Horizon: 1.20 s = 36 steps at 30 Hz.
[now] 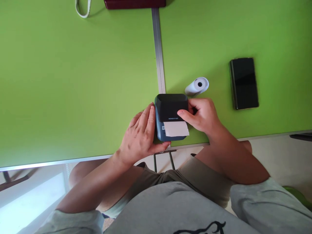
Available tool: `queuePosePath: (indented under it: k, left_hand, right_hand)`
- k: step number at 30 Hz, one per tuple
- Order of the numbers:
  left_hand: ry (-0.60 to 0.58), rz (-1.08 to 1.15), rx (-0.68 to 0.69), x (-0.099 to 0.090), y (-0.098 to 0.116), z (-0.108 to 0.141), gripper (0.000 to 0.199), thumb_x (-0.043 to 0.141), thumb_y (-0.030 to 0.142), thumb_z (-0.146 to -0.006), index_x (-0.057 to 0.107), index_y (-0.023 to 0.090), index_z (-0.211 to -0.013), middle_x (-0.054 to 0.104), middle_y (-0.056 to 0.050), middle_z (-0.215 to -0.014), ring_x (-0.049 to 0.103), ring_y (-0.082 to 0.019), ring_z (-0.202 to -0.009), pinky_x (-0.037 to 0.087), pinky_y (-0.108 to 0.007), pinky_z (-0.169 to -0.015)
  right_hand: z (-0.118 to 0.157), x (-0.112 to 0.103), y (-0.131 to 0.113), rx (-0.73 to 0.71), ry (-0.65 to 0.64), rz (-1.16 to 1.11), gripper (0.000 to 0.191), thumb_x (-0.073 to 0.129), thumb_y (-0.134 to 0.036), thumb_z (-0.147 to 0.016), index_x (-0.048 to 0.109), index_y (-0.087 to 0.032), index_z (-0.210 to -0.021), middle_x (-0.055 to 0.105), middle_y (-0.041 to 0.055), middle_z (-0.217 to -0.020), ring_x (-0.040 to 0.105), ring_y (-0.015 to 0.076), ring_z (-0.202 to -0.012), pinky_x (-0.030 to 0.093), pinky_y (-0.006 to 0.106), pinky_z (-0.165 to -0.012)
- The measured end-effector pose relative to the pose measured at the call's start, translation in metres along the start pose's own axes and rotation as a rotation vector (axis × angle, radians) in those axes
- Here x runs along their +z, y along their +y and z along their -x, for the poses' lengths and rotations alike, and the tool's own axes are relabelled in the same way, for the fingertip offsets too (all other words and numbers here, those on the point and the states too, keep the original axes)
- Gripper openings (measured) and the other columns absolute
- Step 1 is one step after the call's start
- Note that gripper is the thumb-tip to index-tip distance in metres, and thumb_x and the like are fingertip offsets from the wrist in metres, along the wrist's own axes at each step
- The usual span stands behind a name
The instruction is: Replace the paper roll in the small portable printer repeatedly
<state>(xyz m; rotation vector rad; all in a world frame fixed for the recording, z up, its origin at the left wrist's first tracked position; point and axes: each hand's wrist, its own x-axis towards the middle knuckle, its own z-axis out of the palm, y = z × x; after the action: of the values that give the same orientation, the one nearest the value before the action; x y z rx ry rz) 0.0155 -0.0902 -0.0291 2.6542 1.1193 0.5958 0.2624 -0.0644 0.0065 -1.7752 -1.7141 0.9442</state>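
Observation:
A small label printer [171, 105] with a black lid and a blue body sits at the table's near edge, over the metal seam. White paper [176, 129] sticks out of its slot toward me. My left hand [141, 136] lies along the printer's left side, fingers against it and thumb at its front corner. With the thumb on the black lid and the fingers curled at the right side, my right hand [202, 115] grips the printer. Just behind it lies a white paper roll [197, 86] with a dark core hole.
A black smartphone [244, 83] lies on the green table [73, 81] to the right. At the far edge of view are a dark red case [135, 4] and a white cord loop [83, 9]. A metal strip [158, 48] divides the tabletop.

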Motion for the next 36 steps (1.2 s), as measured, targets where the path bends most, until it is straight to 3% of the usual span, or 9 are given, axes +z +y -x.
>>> queuePosePath:
  k: [5, 10, 18, 28, 36]
  left_hand:
    - [0.007, -0.004, -0.032, -0.002, 0.0, 0.0, 0.118, 0.044, 0.088, -0.091, 0.017, 0.002, -0.168, 0.047, -0.034, -0.16, 0.056, -0.04, -0.145, 0.044, -0.049, -0.118]
    - [0.009, -0.016, -0.018, -0.005, -0.001, -0.002, 0.114, 0.039, 0.087, -0.093, 0.02, 0.003, -0.167, 0.049, -0.032, -0.159, 0.063, -0.037, -0.138, 0.044, -0.047, -0.117]
    - [-0.019, -0.038, 0.0, -0.005, -0.001, -0.003, 0.112, 0.036, 0.085, -0.096, 0.024, -0.002, -0.164, 0.049, -0.034, -0.158, 0.064, -0.037, -0.138, 0.043, -0.048, -0.116]
    - [-0.003, -0.033, -0.004, -0.004, -0.002, -0.003, 0.111, 0.04, 0.086, -0.094, 0.03, -0.002, -0.162, 0.051, -0.034, -0.156, 0.06, -0.035, -0.142, 0.042, -0.046, -0.117]
    - [0.001, -0.047, 0.007, -0.006, -0.001, -0.003, 0.111, 0.037, 0.087, -0.094, 0.037, -0.004, -0.158, 0.054, -0.033, -0.154, 0.063, -0.035, -0.139, 0.041, -0.044, -0.117]
  right_hand:
    - [0.001, 0.0, 0.002, -0.033, -0.003, 0.017, 0.067, 0.061, -0.081, -0.077, 0.034, -0.023, -0.055, 0.036, -0.0043, -0.05, 0.028, 0.0081, -0.05, 0.023, 0.03, -0.054]
    - [0.001, -0.001, 0.002, -0.009, -0.03, 0.045, 0.06, 0.072, -0.071, -0.066, 0.036, -0.024, -0.056, 0.038, -0.0049, -0.051, 0.031, 0.0085, -0.051, 0.024, 0.03, -0.054]
    - [0.0, -0.001, 0.002, 0.029, -0.064, 0.06, 0.061, 0.075, -0.072, -0.061, 0.038, -0.024, -0.058, 0.039, -0.0049, -0.054, 0.032, 0.0086, -0.053, 0.024, 0.03, -0.054]
    - [0.0, -0.004, 0.006, -0.052, -0.104, 0.036, 0.067, 0.077, -0.077, -0.061, 0.036, -0.025, -0.062, 0.04, -0.0052, -0.057, 0.031, 0.0084, -0.055, 0.024, 0.031, -0.055]
    - [0.002, -0.007, 0.012, -0.04, -0.103, -0.122, 0.078, 0.087, -0.074, -0.053, 0.034, -0.028, -0.088, 0.046, -0.0061, -0.071, 0.04, 0.0117, -0.058, 0.034, 0.03, -0.051]
